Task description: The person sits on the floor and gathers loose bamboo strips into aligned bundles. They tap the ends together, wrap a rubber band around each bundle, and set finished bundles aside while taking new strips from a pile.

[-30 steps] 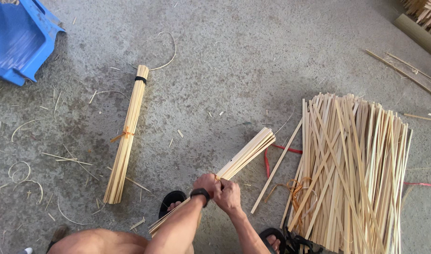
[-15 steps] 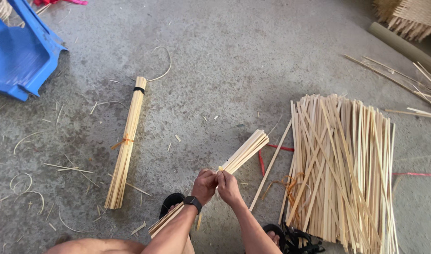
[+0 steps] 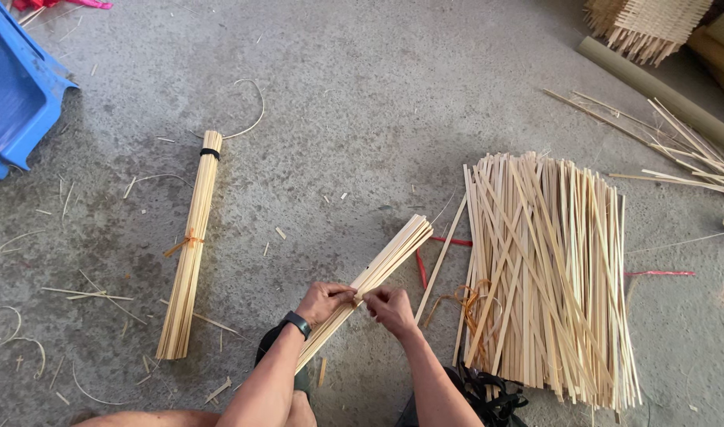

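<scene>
- The left hand (image 3: pixel 322 301) gripped the small bundle of bamboo strips (image 3: pixel 374 277) near its middle; the right hand (image 3: pixel 390 307) pinched at the same spot, thumb and fingers closed on what looked like an orange tie, too small to tell for certain.
- The bundle was held slanted above the concrete floor (image 3: pixel 362 119), its far end pointing toward the big loose pile of bamboo strips (image 3: pixel 548 269) on the right.
- Judged from this, the binding would go best with the left hand clamped firm so the strips could not fan out while the right drew the tie snug.
- The strip ends looked fairly even; keeping them flush before tightening seemed wise.
- A finished tied bundle (image 3: pixel 190 245), with a black band near its top and an orange tie midway, lay well apart to the left, a fair model for tie placement.
- A blue plastic object (image 3: pixel 18 103) sat far off at upper left.
</scene>
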{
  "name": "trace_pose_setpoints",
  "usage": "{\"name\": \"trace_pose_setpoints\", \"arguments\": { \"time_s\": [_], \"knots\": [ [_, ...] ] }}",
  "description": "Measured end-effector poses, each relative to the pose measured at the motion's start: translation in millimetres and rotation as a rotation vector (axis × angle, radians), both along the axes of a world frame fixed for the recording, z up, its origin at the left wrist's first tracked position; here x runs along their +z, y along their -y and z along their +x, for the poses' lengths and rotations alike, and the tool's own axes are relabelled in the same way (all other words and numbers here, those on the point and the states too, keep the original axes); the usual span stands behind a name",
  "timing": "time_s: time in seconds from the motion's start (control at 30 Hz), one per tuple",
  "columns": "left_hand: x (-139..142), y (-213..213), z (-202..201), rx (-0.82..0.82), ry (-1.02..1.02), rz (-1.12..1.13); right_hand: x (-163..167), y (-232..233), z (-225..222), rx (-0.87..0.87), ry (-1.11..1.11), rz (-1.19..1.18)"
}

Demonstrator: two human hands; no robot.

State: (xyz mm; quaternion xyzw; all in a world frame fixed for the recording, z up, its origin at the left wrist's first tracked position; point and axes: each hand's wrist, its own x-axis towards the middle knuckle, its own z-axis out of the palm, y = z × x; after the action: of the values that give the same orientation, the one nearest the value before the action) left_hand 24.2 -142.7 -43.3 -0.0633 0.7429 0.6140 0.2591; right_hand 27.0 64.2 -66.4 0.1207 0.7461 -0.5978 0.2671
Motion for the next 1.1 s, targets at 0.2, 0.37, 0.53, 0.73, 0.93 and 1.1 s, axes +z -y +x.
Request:
{"name": "trace_pose_setpoints", "arguments": {
  "time_s": [0.2, 0.37, 0.53, 0.73, 0.93, 1.1],
  "knots": [
    [-5.6, -3.2, 5.3, -0.004, -0.259, -0.11, -11.0, 5.1, 7.5, 0.255, -0.16, 0.246],
    [-6.6, -25.0, 26.5, 0.097, -0.86, -0.551, -4.5, 14.8, -1.4, 0.202, -0.184, 0.082],
    [-7.6, -31.4, 38.8, 0.224, -0.875, -0.558, -7.4, 14.6, -3.7, 0.197, 0.012, -0.041],
    [-18.7, -24.6, 31.4, 0.249, -0.741, -0.468, -12.1, 7.1, -5.7, 0.191, 0.073, -0.07],
    [-20.0, -19.6, 22.0, 0.266, -0.375, -0.262, -13.3, 13.0, -3.2, 0.29, -0.327, 0.265],
    [-21.8, -8.5, 19.2, 0.42, -0.226, -0.314, -20.9, 7.8, 5.9, 0.494, -0.217, 0.43]
  ]
}}
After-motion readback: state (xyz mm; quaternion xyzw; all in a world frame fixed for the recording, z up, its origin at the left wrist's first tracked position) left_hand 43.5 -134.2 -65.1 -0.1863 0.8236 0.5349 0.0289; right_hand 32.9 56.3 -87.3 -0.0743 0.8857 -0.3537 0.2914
